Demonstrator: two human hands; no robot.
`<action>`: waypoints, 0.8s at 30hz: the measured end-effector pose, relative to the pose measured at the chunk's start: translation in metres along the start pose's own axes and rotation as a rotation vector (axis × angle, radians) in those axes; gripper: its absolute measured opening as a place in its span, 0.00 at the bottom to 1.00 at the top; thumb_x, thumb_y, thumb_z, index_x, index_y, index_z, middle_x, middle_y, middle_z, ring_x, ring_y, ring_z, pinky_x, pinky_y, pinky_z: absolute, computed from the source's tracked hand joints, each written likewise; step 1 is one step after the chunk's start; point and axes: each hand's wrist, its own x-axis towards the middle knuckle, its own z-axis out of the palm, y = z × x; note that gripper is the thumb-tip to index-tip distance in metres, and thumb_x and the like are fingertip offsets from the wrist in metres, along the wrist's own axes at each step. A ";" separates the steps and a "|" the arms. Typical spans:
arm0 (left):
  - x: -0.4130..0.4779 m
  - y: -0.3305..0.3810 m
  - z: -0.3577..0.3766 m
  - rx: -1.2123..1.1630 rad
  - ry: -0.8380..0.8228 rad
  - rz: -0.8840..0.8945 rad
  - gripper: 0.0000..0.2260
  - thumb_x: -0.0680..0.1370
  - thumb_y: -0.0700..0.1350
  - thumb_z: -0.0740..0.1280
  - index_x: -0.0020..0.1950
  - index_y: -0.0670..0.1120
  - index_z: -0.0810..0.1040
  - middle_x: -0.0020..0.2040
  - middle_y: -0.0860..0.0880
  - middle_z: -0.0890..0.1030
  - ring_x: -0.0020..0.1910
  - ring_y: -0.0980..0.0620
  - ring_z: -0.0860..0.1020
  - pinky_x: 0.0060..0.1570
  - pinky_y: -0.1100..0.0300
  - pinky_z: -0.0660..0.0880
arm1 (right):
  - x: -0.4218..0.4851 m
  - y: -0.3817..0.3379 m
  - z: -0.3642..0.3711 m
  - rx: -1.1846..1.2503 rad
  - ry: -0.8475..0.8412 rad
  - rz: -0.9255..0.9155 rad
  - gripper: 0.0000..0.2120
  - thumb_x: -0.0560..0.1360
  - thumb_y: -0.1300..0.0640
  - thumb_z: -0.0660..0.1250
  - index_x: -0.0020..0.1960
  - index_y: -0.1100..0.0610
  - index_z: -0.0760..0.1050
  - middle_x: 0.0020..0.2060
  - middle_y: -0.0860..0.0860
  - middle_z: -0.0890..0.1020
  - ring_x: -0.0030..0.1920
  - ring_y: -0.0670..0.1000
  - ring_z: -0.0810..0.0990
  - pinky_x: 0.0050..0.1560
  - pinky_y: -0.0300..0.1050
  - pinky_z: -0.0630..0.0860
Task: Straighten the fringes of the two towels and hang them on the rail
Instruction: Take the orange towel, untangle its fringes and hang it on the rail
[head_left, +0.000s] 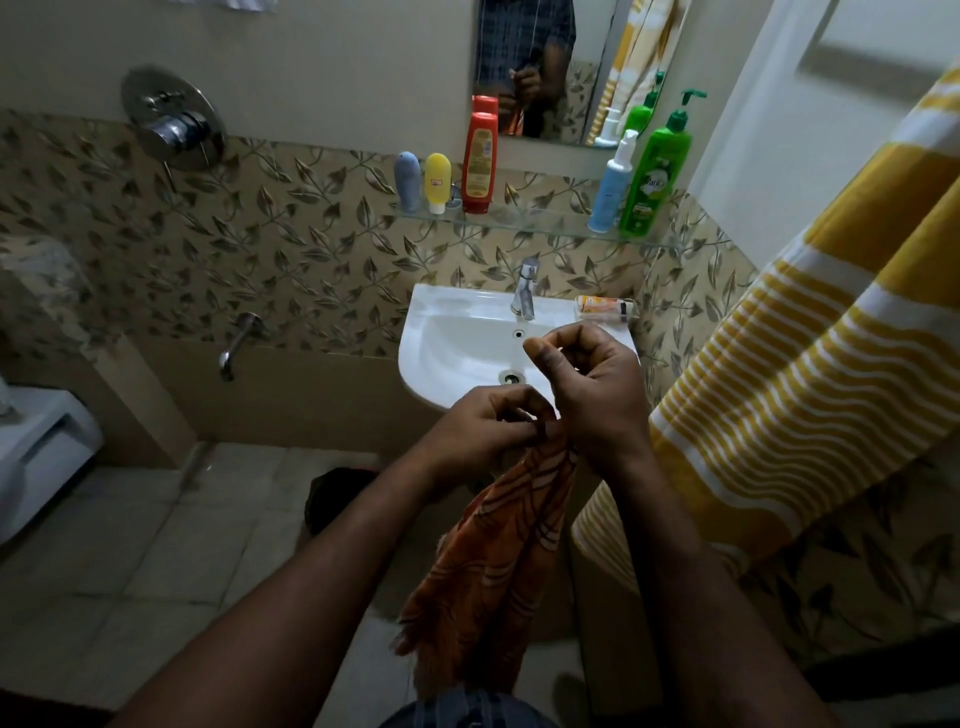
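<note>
head view, bathroom, person standing at a white sink (447, 332). both forearms reach forward and the hands meet just in front of the basin's near rim. the left hand (483, 427) is clenched on the orange patterned towel (498, 561), fingers curled over its bunched top edge. the right hand (592, 395) sits just beside and slightly above the left, its heel against the same bunched edge, fingers curled and thumb tip raised toward the forefinger; whether it grasps a thread or any part of the cloth cannot be told. the orange towel hangs down from the hands between the forearms, its frayed fringe showing along the lower left edge. the second towel, yellow with white stripes (805, 374), hangs in broad folds at the right of the view, beside the sink and near the right forearm; what it hangs from is out of view. a tap (525, 288) stands at the back of the basin, with a small orange tube (605, 306) lying on the rim to its right. above, a glass shelf (519, 221) carries a red bottle (478, 156), a yellow tube (437, 182) and a green pump bottle (657, 171), below a mirror (524, 62).
</note>
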 end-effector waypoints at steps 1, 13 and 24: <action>-0.001 0.000 0.001 -0.070 0.029 0.016 0.02 0.77 0.45 0.72 0.46 0.48 0.83 0.45 0.45 0.84 0.46 0.47 0.82 0.52 0.47 0.80 | 0.001 -0.001 -0.001 -0.019 0.024 -0.018 0.10 0.76 0.50 0.77 0.40 0.49 0.79 0.29 0.42 0.77 0.30 0.46 0.73 0.33 0.47 0.72; -0.001 0.016 -0.019 -0.061 0.086 -0.011 0.04 0.82 0.43 0.71 0.49 0.44 0.81 0.38 0.51 0.83 0.37 0.57 0.80 0.39 0.63 0.77 | -0.012 0.015 -0.022 -0.191 -0.541 0.142 0.28 0.68 0.33 0.78 0.44 0.60 0.82 0.39 0.62 0.84 0.39 0.62 0.83 0.43 0.61 0.80; -0.007 0.001 -0.051 -0.051 0.223 -0.080 0.06 0.77 0.34 0.74 0.47 0.44 0.82 0.41 0.51 0.83 0.40 0.56 0.81 0.43 0.62 0.79 | -0.014 0.049 -0.046 0.072 -0.009 0.288 0.16 0.72 0.38 0.77 0.50 0.47 0.80 0.32 0.54 0.75 0.33 0.53 0.73 0.37 0.51 0.71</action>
